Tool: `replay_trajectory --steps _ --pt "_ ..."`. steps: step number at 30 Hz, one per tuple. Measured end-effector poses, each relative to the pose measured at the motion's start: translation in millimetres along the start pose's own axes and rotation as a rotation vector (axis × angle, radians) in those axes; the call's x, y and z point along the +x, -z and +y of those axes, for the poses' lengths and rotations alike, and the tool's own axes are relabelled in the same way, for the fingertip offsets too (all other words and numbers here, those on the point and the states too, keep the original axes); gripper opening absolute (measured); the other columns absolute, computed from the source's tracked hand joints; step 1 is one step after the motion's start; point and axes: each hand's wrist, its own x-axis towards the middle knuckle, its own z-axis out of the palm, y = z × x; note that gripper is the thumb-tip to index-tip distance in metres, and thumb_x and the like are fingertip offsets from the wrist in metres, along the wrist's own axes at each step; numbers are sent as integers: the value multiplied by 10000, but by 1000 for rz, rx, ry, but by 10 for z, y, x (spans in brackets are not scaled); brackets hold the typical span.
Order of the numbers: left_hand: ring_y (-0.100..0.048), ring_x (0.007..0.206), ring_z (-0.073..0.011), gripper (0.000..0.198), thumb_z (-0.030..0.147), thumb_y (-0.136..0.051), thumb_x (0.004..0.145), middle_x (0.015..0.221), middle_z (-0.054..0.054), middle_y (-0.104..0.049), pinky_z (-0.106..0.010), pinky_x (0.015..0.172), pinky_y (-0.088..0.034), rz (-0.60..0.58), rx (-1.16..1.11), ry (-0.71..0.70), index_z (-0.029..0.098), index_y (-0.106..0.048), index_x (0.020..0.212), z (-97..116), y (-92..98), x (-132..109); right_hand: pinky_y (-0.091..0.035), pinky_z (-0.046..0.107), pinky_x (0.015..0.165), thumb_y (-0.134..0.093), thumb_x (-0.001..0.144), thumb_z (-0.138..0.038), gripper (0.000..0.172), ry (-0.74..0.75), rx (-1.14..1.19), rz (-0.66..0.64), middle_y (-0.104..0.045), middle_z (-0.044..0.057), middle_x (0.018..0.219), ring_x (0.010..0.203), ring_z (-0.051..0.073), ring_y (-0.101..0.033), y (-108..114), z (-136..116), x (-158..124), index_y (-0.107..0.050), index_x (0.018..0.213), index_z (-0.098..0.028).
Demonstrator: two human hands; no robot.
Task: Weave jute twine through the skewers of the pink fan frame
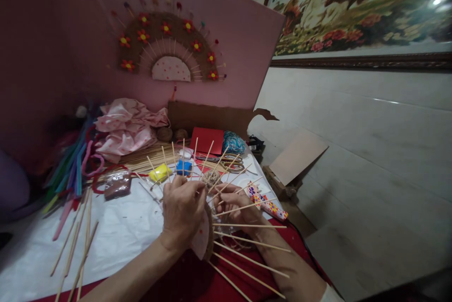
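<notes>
Wooden sticks (250, 226) around a half-disc (201, 238) in left hand (181, 212)

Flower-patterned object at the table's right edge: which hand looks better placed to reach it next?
Probably the right hand: it is nearer the flower-patterned object. The left hand is farther away and holds the half-round piece, whose sticks fan out between that hand and the object.
</notes>
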Motion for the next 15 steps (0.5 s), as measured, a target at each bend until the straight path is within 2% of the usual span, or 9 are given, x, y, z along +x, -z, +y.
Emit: replay_trajectory --steps 3,9,15 --pt "-444 753 -265 137 173 -666 655 606 -35 -585 -387 870 -238 24 19 -1 301 -692 614 -4 -36 -25 -427 197 554 -624 698 -165 189 3 11 1 -647 12 673 538 82 -552 -10 -1 -9 -657 880 -126" --pt "-470 758 -254 115 186 -635 701 663 -27 -663 -388 808 -244 42 142 -97 284 -692 683 -62 -79 -55 -446 209 544 -662 660 -191 231 -3 30 -7 -655 7 677 550 93 -570 -6 18 -3 -645 884 -139" --pt "-486 742 -232 96 211 -603 746 646 -5 -670 -387 758 -279 61 377 -202 250 -681 705 -63 -70 -62 -476 213 548 -673 655 -173 234 13 55 -39 -664 6 695 550 94 -590 5 54 16 -637 886 -153"
